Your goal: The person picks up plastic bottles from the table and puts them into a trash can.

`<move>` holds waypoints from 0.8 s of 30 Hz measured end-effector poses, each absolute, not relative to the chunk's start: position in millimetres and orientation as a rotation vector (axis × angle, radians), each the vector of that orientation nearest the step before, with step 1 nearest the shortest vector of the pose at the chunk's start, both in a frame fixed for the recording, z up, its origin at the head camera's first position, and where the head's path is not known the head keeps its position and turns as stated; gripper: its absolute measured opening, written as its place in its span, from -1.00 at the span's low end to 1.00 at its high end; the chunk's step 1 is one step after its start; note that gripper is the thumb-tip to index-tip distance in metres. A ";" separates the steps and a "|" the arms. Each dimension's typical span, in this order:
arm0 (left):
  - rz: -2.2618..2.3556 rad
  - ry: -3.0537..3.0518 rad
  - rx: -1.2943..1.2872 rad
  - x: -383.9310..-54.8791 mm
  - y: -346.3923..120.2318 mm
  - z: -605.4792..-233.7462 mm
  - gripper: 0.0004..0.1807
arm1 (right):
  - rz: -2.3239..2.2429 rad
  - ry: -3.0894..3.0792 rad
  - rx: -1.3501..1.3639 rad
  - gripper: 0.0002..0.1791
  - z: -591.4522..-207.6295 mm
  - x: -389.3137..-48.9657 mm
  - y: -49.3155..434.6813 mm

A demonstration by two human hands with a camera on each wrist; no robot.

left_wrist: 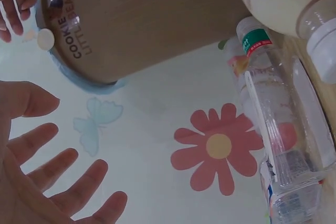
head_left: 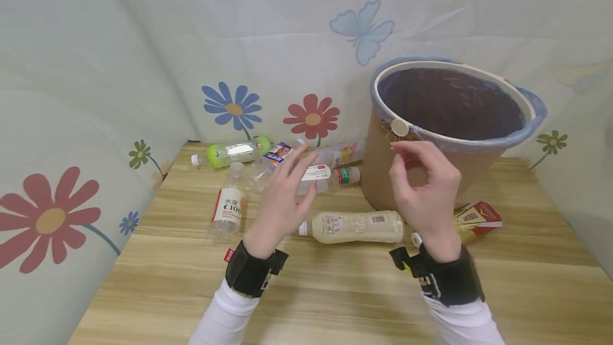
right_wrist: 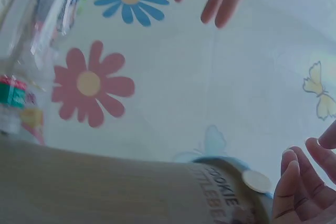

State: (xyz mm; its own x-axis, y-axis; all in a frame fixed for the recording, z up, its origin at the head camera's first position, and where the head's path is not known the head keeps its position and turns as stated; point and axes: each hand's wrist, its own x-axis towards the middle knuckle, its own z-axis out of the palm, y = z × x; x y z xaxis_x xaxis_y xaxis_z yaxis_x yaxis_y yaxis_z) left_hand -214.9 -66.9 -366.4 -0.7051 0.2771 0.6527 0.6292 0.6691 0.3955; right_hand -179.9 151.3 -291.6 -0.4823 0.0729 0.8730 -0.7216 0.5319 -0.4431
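Note:
My left hand hovers over the table with its fingers spread, holding nothing. Behind it lies a clear bottle with a white label, partly hidden by the fingers. A cream-coloured bottle with a white cap lies on its side between the two hands. In front of the brown bin, my right hand is raised, thumb and fingers loosely curved with nothing seen between them. The right wrist view shows these right fingers bent near the bin's rim. To the left of my left hand is a clear bottle labelled C100.
A blue plastic liner covers the bin's rim. Behind my right wrist lies a red and yellow package. A green-labelled bottle and a blue-labelled bottle lie near the flowered backdrop at the back of the wooden table.

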 end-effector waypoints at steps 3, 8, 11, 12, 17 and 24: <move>-0.803 -2.352 -0.720 -214.4 -69.0 -374.6 -0.42 | 1.108 -1.868 0.548 -0.82 -309.0 -181.6 146.4; -0.735 -2.439 -0.769 -215.8 -67.1 -386.4 -0.39 | 1.151 -1.932 0.502 -0.80 -347.9 -194.8 152.5; -0.690 -2.496 -0.817 -216.9 -64.6 -392.7 -0.40 | 1.151 -1.985 0.495 -0.78 -364.4 -201.3 156.8; -0.680 -2.515 -0.836 -217.2 -63.8 -395.1 -0.41 | 1.151 -2.001 0.499 -0.78 -367.7 -202.8 157.5; -0.640 -2.637 -0.937 -217.1 -56.4 -404.6 -0.40 | 1.152 -2.049 0.513 -0.78 -373.9 -205.7 161.5; -0.492 -2.767 -1.012 -212.9 -45.2 -416.6 -0.37 | 1.152 -2.062 0.519 -0.78 -374.6 -206.2 162.0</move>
